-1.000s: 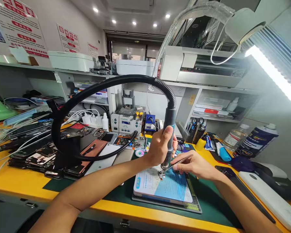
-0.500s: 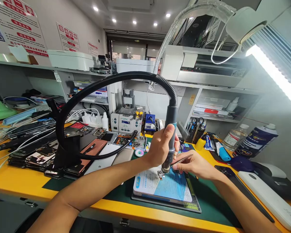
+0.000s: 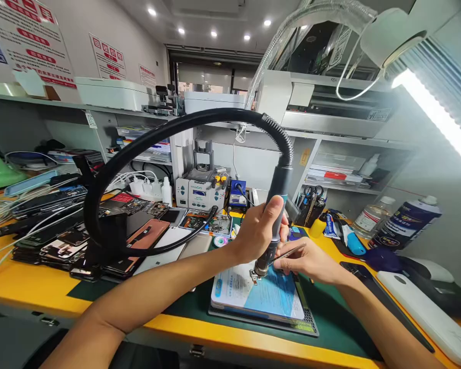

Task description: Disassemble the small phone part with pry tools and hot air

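My left hand (image 3: 258, 227) is wrapped round the grey handle of a hot-air gun (image 3: 273, 225), whose thick black hose (image 3: 146, 142) arcs up and over to the left. The gun leans with its top to the right, and its metal nozzle points down at a small metal part (image 3: 254, 277) lying on a blue-and-white booklet (image 3: 259, 293). My right hand (image 3: 309, 260) pinches thin tweezers (image 3: 290, 251) whose tips reach in beside the nozzle, just above the small part.
The booklet rests on a dark perforated tray (image 3: 309, 323) on a green mat. Several phones and boards (image 3: 72, 241) crowd the yellow bench at left. A rework station (image 3: 200, 192) stands behind, bottles (image 3: 401, 223) at right, a white bar (image 3: 422, 312) near the right edge.
The hot-air gun's upper handle and hose have tilted to the right while the nozzle stayed over the small part. My right hand and the tweezers have barely moved.
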Demonstrator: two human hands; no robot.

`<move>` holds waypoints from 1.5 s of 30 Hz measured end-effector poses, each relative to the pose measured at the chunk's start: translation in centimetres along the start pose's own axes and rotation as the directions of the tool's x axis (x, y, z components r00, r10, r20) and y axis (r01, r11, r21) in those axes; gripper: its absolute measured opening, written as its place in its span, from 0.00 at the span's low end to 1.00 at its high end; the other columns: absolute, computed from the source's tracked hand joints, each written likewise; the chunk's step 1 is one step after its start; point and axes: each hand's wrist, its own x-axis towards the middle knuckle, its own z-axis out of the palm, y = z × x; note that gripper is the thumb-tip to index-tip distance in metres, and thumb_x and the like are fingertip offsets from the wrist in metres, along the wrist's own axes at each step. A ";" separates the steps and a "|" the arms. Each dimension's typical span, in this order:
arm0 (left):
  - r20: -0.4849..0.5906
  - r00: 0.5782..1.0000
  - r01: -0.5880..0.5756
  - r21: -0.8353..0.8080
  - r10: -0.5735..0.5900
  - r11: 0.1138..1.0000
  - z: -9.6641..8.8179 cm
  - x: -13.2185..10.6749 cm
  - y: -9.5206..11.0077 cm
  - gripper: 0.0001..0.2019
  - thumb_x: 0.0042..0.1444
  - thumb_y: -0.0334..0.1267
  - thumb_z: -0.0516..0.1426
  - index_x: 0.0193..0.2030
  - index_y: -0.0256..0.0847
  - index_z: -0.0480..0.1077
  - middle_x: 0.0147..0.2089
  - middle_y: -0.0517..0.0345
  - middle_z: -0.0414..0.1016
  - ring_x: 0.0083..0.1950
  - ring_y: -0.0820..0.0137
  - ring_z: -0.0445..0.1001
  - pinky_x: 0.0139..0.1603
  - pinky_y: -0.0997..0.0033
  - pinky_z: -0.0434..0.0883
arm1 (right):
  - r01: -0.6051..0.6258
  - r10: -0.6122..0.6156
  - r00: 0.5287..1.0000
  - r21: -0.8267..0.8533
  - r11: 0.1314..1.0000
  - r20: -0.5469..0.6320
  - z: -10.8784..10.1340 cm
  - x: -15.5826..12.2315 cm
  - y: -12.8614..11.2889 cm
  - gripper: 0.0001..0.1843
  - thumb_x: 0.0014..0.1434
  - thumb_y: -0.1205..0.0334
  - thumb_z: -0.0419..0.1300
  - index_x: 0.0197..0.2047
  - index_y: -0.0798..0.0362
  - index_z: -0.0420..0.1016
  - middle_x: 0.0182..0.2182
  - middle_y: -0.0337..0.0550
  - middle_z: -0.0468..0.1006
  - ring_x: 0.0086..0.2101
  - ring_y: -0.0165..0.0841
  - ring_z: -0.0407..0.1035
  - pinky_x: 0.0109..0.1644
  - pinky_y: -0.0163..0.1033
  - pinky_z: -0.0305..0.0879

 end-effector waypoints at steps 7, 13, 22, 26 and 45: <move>-0.142 0.982 -0.118 0.077 0.128 0.990 -0.7 0.6 -0.6 0.28 0.61 0.66 0.50 0.31 0.41 0.64 0.20 0.65 0.64 0.16 0.77 0.62 0.16 0.77 0.62 | -0.002 0.002 1.000 -0.015 1.000 -0.005 -0.2 0.0 0.4 0.16 0.51 0.52 0.73 0.38 0.56 0.87 0.25 0.45 0.82 0.24 0.30 0.70 0.25 0.33 0.62; -0.076 0.992 -0.094 0.117 0.103 0.989 -0.5 0.2 -0.5 0.27 0.63 0.65 0.49 0.30 0.40 0.64 0.20 0.65 0.65 0.16 0.77 0.63 0.17 0.75 0.63 | -0.017 0.017 1.000 -0.012 1.000 -0.004 -0.2 0.0 0.5 0.18 0.51 0.51 0.74 0.40 0.56 0.86 0.26 0.45 0.82 0.24 0.31 0.71 0.25 0.33 0.62; -0.038 0.996 -0.075 0.196 0.084 0.978 -1.2 0.4 -0.6 0.26 0.63 0.63 0.51 0.30 0.40 0.65 0.21 0.65 0.66 0.17 0.78 0.63 0.19 0.76 0.61 | -0.014 0.014 1.000 -0.002 1.000 0.000 -0.2 0.0 0.6 0.18 0.51 0.51 0.73 0.40 0.56 0.86 0.27 0.46 0.82 0.24 0.31 0.70 0.25 0.34 0.61; -0.010 0.999 -0.029 0.158 0.031 0.987 -0.6 0.2 -0.3 0.25 0.63 0.63 0.51 0.31 0.40 0.65 0.19 0.66 0.65 0.16 0.77 0.62 0.17 0.76 0.62 | -0.014 0.014 1.000 0.019 1.000 0.003 -0.1 0.0 0.6 0.17 0.51 0.52 0.74 0.40 0.55 0.86 0.26 0.44 0.82 0.24 0.30 0.69 0.25 0.34 0.62; 0.019 0.999 -0.050 0.182 0.048 0.982 -0.3 -0.2 -0.1 0.27 0.62 0.64 0.50 0.30 0.40 0.66 0.20 0.65 0.65 0.17 0.78 0.63 0.20 0.75 0.61 | -0.012 0.011 1.000 0.047 0.999 0.011 0.0 0.0 0.5 0.17 0.50 0.52 0.74 0.38 0.55 0.87 0.25 0.43 0.80 0.24 0.31 0.68 0.28 0.37 0.65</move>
